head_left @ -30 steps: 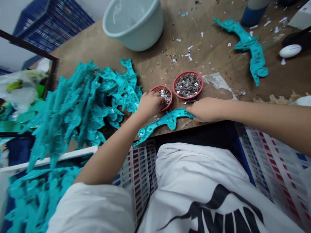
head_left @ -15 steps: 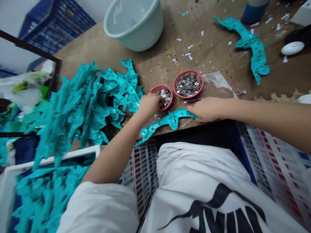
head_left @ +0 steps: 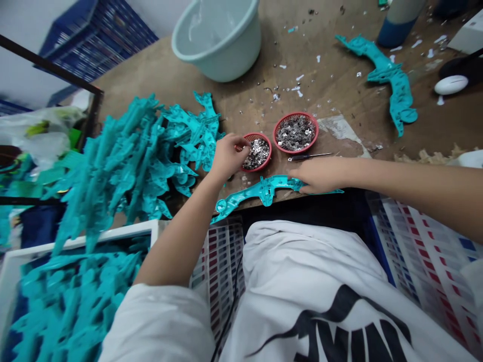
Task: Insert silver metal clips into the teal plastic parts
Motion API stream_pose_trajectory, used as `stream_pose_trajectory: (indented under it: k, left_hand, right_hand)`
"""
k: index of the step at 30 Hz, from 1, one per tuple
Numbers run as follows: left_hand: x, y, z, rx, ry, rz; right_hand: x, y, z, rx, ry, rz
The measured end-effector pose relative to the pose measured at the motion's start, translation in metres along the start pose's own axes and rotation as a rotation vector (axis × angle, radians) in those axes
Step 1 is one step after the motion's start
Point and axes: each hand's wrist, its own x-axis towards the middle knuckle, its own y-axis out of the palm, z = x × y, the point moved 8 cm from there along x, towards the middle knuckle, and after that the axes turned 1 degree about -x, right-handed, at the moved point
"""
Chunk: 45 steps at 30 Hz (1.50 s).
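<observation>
My left hand (head_left: 231, 155) is at the left rim of a small red basket (head_left: 270, 153) filled with little shiny metal pieces (head_left: 258, 151). Its thumb and fingertips are pinched together; whatever lies between them is too small to make out. A teal bow-shaped plastic part (head_left: 247, 192) lies along the front edge of the table. My right hand (head_left: 319, 173) grips that part near its right end, with its fingers over the plastic. Just above this hand rests a thin dark tool (head_left: 302, 157), its kind unclear.
A second red basket (head_left: 317, 131) holds more small metal pieces. Teal parts (head_left: 124, 156) are heaped at left, above a filled crate (head_left: 155, 234). A pale basin (head_left: 226, 60) stands behind, and another teal part (head_left: 400, 90) lies at right beside a blue-bottomed container (head_left: 396, 32).
My left hand has drawn back slightly up and left from inside the small basket, its fingers now pinched. My right hand stays on the teal part. The view has shifted a little.
</observation>
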Motion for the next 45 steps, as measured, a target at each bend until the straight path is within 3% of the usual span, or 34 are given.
stream_pose_trajectory:
  k: [4,8,14,17,24,31,36,40,45]
  left_hand:
    - [-0.008,-0.001,-0.009,-0.371,-0.046,-0.060]
    - [-0.027,0.007,-0.034,-0.707,-0.041,-0.098]
    - [-0.058,0.027,-0.084,-1.080,-0.012,-0.035]
    - [-0.066,0.034,-0.100,-1.208,-0.016,-0.005]
    - [-0.075,0.049,-0.102,-1.408,-0.117,0.063]
    - [-0.080,0.056,-0.099,-1.469,-0.256,0.145]
    - [-0.081,0.054,-0.107,-1.496,-0.254,0.158]
    - [-0.083,0.055,-0.112,-1.502,-0.250,0.154]
    - [-0.084,0.058,-0.115,-1.507,-0.260,0.145]
  right_hand:
    - [0.000,-0.021,-0.014,0.207,0.042,-0.265]
    - [0.004,-0.030,-0.032,0.597,0.032,-0.556]
    - [0.001,-0.033,-0.036,1.105,-0.225,-0.874]
    - [-0.003,-0.033,-0.040,1.209,-0.233,-0.958]
    - [-0.009,-0.036,-0.039,1.154,-0.222,-0.954]
    - [-0.009,-0.034,-0.036,1.041,-0.186,-0.921]
    - [-0.018,-0.039,-0.033,0.876,-0.163,-0.972]
    - [-0.024,-0.043,-0.030,0.676,-0.102,-0.960]
    - [-0.027,-0.045,-0.027,0.584,-0.068,-0.939]
